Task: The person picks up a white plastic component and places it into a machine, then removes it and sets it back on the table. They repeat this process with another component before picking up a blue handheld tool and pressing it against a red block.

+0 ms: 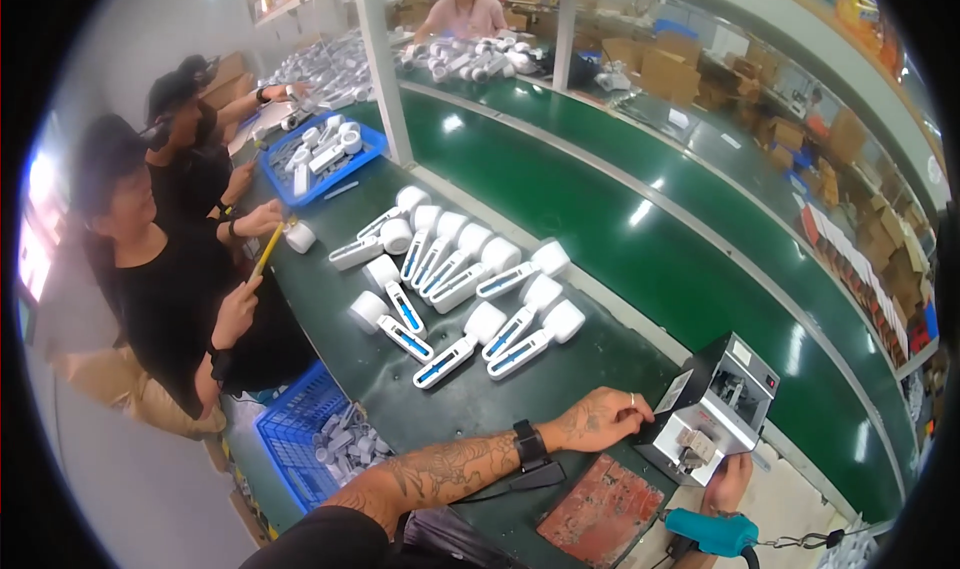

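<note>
A small screw feeder [722,394], a boxy machine with a silver front and black sides, stands at the right of the bench. My left hand [603,418], wearing a ring, has its curled fingertips against the feeder's left side. At its near right corner my right hand [730,481] grips the lower edge, its fingers partly hidden. Below that hand hangs a teal electric screwdriver [712,532]. A worn reddish plate [602,511] lies left of the screwdriver. Several white handheld devices [445,361] with round heads and blue strips lie beyond my left arm.
A blue tray [322,194] of white parts sits at the far left, a blue basket [290,439] of grey parts nearer. Co-workers stand along the left; one hand holds a yellow tool [268,249]. A green conveyor belt [600,189] runs behind the bench, beside a white post [381,69].
</note>
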Demonstrator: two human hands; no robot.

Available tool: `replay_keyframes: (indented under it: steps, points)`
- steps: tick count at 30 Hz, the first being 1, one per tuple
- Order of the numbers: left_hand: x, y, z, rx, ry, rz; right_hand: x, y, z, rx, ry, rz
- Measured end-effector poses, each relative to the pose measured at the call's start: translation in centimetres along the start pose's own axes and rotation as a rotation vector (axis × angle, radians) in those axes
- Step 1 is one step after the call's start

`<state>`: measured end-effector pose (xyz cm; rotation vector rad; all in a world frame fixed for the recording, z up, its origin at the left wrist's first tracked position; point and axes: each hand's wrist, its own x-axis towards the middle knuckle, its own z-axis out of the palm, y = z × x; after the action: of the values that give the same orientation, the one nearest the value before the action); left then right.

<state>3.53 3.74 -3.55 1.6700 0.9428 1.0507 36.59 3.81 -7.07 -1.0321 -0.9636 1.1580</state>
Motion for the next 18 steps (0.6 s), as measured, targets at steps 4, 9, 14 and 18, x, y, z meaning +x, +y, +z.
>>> replay_keyframes:
  steps: [4, 9, 14, 18]
  points:
    - [0.1, 0.2, 0.4, 0.014, -0.008, 0.032, -0.2, 0.4, -1.6, 0.013, -0.014, 0.023]
    - [-0.1, 0.7, 0.1, 0.047, -0.027, 0.01, 0.0, 0.2, -1.3, -0.018, -0.025, -0.002]
    - [-0.2, 0.5, -0.1, 0.056, -0.025, 0.002, 0.3, 1.1, -1.7, 0.011, -0.025, 0.015]
    - [-0.2, 0.1, 0.1, 0.039, -0.029, 0.022, 0.7, 1.7, -2.7, 0.012, 0.008, 0.016]
